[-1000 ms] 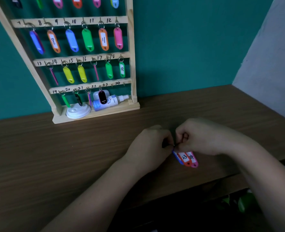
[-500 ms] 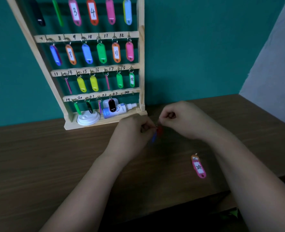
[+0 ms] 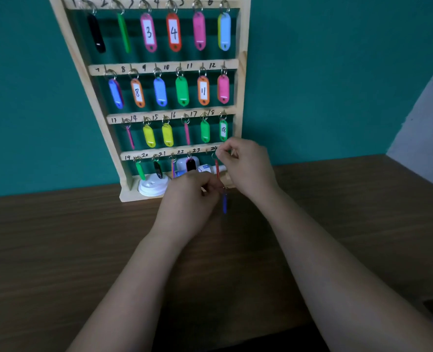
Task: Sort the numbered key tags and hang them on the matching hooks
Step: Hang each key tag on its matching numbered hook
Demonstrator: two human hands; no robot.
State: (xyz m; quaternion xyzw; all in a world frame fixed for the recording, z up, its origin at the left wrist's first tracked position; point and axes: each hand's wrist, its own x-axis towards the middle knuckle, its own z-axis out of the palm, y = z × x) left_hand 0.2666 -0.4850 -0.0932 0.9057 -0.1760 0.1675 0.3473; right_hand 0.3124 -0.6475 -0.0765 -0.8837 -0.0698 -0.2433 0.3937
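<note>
The step in hand is hanging one of the last tags on the bottom row of the wooden rack (image 3: 239, 85), which stands at the back edge of the table (image 3: 58, 250) against the wall. The right hand (image 3: 248, 168) is raised to the bottom rail (image 3: 159, 154), finger and thumb pinching the ring of a red tag (image 3: 217, 168) that hangs just beside the labels 23 and 24. The left hand (image 3: 192, 199) is lower, in front of the rack's base, fingers curled and gripping the top of a blue tag (image 3: 225, 204) that dangles just above the table. As I read it, the red tag is meant for the hook after label 23 (image 3: 206, 150). The next move calls for slipping the small ring over that hook's tip and letting go, then bringing the blue tag up. Both tags are seen edge-on, so their numbers cannot be read, and I cannot tell whether the ring is already on a hook. The right hand hides the hook for 24. A white lid (image 3: 152, 186) and a small bottle (image 3: 206, 168) sit behind the bottom row, partly hidden. The forearms cover much of the table's near edge.
</note>
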